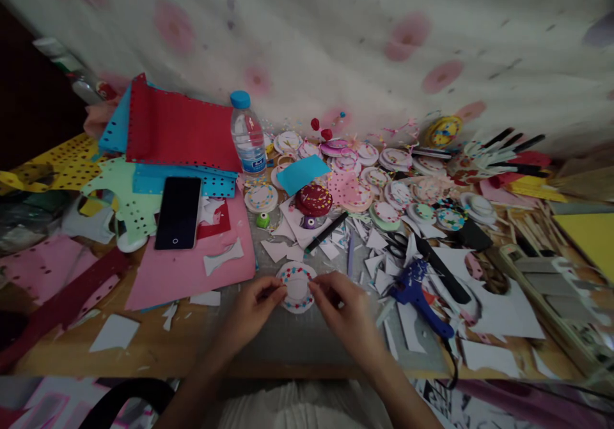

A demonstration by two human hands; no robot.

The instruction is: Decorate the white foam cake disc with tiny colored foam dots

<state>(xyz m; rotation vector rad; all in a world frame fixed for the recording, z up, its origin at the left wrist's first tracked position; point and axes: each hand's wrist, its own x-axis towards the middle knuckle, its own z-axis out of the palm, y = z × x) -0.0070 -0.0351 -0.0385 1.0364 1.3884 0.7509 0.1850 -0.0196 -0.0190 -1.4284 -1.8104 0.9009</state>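
Observation:
Between my two hands is a small white round piece, like a miniature paper hat (296,286), with a ring of red and blue bits around its raised centre. My left hand (260,302) pinches its left side between thumb and fingertips. On the opposite edge, the thumb and fingers of my right hand (343,301) are closed. The piece is just over a grey cutting mat (288,349). Beyond it lie a dark marker (327,232) and white paper scraps (275,250). A blue glue gun (422,295) rests to the right of my right hand.
Many similar decorated little hats (314,199) crowd the back of the table. A water bottle (248,136) stands behind them. On the left are a phone (178,213), pink paper (225,269) and red perforated sheet (187,132). Scissors (397,245) and a cup of pens (472,157) are at right.

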